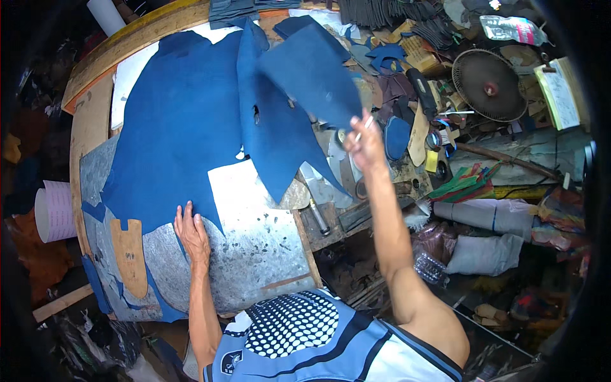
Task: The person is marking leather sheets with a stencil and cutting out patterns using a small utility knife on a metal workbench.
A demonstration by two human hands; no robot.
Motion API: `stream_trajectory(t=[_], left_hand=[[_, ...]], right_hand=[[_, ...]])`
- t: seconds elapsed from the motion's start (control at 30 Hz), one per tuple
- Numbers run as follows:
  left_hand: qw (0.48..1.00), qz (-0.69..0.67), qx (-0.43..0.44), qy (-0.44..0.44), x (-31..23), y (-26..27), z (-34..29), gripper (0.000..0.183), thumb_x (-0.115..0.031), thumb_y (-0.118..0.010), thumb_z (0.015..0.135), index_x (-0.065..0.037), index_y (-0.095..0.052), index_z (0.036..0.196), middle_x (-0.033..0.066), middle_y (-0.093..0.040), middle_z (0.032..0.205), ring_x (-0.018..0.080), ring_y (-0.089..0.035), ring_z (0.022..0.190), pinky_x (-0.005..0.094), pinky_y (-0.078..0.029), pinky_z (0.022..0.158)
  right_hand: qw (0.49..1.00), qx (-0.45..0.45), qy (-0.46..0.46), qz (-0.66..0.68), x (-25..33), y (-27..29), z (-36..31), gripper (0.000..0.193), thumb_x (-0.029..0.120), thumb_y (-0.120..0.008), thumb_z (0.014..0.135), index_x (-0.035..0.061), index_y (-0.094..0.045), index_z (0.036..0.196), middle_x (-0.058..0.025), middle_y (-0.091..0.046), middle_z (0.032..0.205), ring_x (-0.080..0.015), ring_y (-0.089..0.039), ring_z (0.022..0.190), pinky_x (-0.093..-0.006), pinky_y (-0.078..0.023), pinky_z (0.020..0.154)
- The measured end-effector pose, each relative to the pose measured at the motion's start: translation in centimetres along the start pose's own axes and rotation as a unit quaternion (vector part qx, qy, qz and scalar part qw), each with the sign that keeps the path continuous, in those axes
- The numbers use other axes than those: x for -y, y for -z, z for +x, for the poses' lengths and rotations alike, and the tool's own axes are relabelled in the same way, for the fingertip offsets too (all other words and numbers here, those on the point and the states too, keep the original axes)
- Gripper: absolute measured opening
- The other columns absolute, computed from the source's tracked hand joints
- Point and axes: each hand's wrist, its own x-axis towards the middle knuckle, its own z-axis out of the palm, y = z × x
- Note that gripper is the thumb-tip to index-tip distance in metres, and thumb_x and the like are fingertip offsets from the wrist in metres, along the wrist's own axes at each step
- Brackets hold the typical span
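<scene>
**Left hand [192, 234] on the big blue sheet [178, 127], right hand [366, 143] holding up a blue piece [315, 73]**

On the left of the worktop [261, 245] lies a tan template [129, 261], notched at its far end. It is well placed there: near the left hand, yet not under it.

The left hand is open, its fingers stretched out over the near edge of the sheet. Light, flat pressure seems right here; bent fingertips could drag or crease the edge, and the metal surface beneath looks smooth enough to let the sheet slide.

The sheet spreads up and away from that hand. Farther right, its material forms a raised ridge or overlap, with a small dark gap [256, 114] just beyond. I would smooth that ridge flat and keep the gap clear of any part meant to be sound.

The blue piece is in the air above the sheet's right part, blurred. The right hand grips it by its near right corner, with a slim pale stick [364, 128] among the same fingers; its kind is too small to tell. A one-corner hold probably lets the far end flap, so a slower, level carry would serve better, with the stick's tip turned away from the surface.

Just right of that hand, a blue rounded piece [397, 138] lies among crowded scraps; farther right stands a fan [490, 86], whose draught, if running, could flutter loose pieces.
</scene>
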Motion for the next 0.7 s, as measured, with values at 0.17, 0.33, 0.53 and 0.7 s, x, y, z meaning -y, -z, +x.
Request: stream_trajectory(t=[0.17, 0.33, 0.53, 0.7], left_hand=[[1.0, 0.014, 0.01, -0.001, -0.3, 0.0, 0.6, 0.043, -0.026, -0.042, 0.102, 0.002, -0.053, 0.133, 0.0163, -0.054, 0.137, 0.0361, -0.038, 0.136, 0.0517, -0.022, 0.114], [0.999, 0.038, 0.025, -0.01, -0.6, 0.3, 0.4, 0.045, -0.027, -0.042, 0.102, 0.004, -0.052, 0.134, 0.0181, -0.054, 0.136, 0.0391, -0.037, 0.136, 0.053, -0.023, 0.113], [0.998, 0.047, 0.038, -0.004, -1.4, 0.3, 0.6, 0.045, -0.022, -0.049, 0.097, 0.005, -0.051, 0.133, 0.0232, -0.054, 0.132, 0.0419, -0.036, 0.134, 0.0544, -0.023, 0.111], [0.997, 0.062, 0.041, -0.002, -1.2, 0.4, 0.5, 0.046, -0.021, -0.051, 0.095, 0.005, -0.051, 0.132, 0.0224, -0.054, 0.131, 0.0421, -0.036, 0.133, 0.0546, -0.024, 0.111]], right_hand=[[0.998, 0.045, 0.044, -0.031, 5.6, 1.5, 13.3, 0.043, 0.004, -0.057, 0.09, 0.0125, -0.042, 0.13, 0.001, -0.053, 0.088, -0.0073, -0.035, 0.046, -0.0228, -0.031, 0.042], [0.993, 0.104, 0.043, -0.025, 7.9, 1.2, 22.8, 0.033, 0.0, -0.049, 0.092, 0.0158, -0.045, 0.121, 0.0017, -0.047, 0.079, -0.008, -0.032, 0.045, -0.0241, -0.028, 0.042], [0.997, -0.029, -0.063, -0.027, 4.4, 3.8, 30.5, 0.031, 0.003, -0.049, 0.094, 0.0166, -0.037, 0.119, -0.0009, -0.036, 0.074, -0.0102, -0.033, 0.045, -0.0267, -0.025, 0.041], [0.982, -0.118, -0.133, -0.065, 0.6, 5.7, 32.3, 0.012, 0.006, -0.045, 0.095, 0.0097, -0.042, 0.106, -0.0014, -0.032, 0.073, -0.01, -0.03, 0.047, -0.0263, -0.022, 0.042]])
